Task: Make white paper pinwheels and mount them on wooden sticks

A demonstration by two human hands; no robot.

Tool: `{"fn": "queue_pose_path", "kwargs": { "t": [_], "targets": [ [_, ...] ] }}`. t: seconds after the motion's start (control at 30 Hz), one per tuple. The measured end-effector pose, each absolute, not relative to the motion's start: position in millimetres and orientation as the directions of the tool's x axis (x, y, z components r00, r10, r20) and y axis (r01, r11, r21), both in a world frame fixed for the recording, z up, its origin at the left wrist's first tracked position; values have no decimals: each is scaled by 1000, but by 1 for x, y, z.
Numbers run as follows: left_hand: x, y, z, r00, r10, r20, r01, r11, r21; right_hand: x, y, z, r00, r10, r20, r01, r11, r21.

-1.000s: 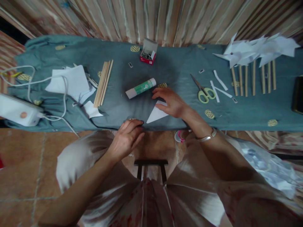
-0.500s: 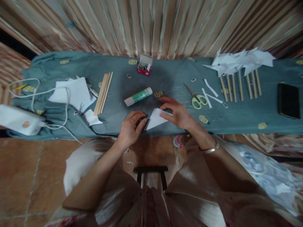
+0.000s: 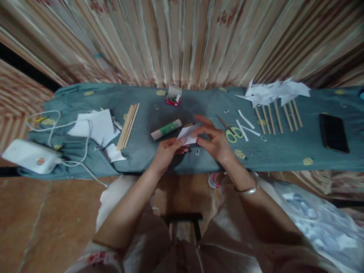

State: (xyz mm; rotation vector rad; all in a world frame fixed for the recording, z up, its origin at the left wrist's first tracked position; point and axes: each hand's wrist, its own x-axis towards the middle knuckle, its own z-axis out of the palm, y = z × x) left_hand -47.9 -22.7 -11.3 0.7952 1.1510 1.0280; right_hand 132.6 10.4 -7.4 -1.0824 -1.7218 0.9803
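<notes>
Both my hands hold a small folded white paper piece (image 3: 187, 134) just above the blue cloth-covered table (image 3: 284, 151). My left hand (image 3: 167, 151) pinches its lower left edge. My right hand (image 3: 214, 140) grips its right side, fingers curled round it. A green-and-white glue stick (image 3: 166, 129) lies just left of the paper. Green-handled scissors (image 3: 231, 131) lie to the right of my right hand. A tiny dark clip (image 3: 197, 151) rests on the cloth under my hands.
A bundle of wooden sticks (image 3: 127, 121) and white paper sheets (image 3: 95, 125) lie at the left, with a white device (image 3: 27, 156) and cable. A red box of clips (image 3: 173, 97) sits at the back. Paper pinwheels on sticks (image 3: 274, 100) and a black phone (image 3: 333, 132) are at the right.
The paper lay flat on the cloth under my right hand; my left hand came up from the table edge, and both hands have lifted the paper. The view has tilted upward.
</notes>
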Motion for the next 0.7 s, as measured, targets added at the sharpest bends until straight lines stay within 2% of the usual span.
{"fn": "queue_pose_path", "kwargs": {
  "t": [0.23,0.5,0.6,0.7],
  "targets": [
    [-47,-18,-15,-85,936,-341,-426,275,862,137,13,-4,-211,957,200,204,243,-948],
    [-47,-20,-12,-146,947,-285,-382,212,899,130,11,-7,-178,984,-34,-28,-40,-999],
    [-46,-21,-11,-149,945,-291,-394,213,894,126,11,-13,-185,983,-19,-55,-30,-998],
    [-46,-20,-12,-149,944,-293,-386,217,897,126,11,-16,-200,980,1,-14,-2,-1000]
  ]
}}
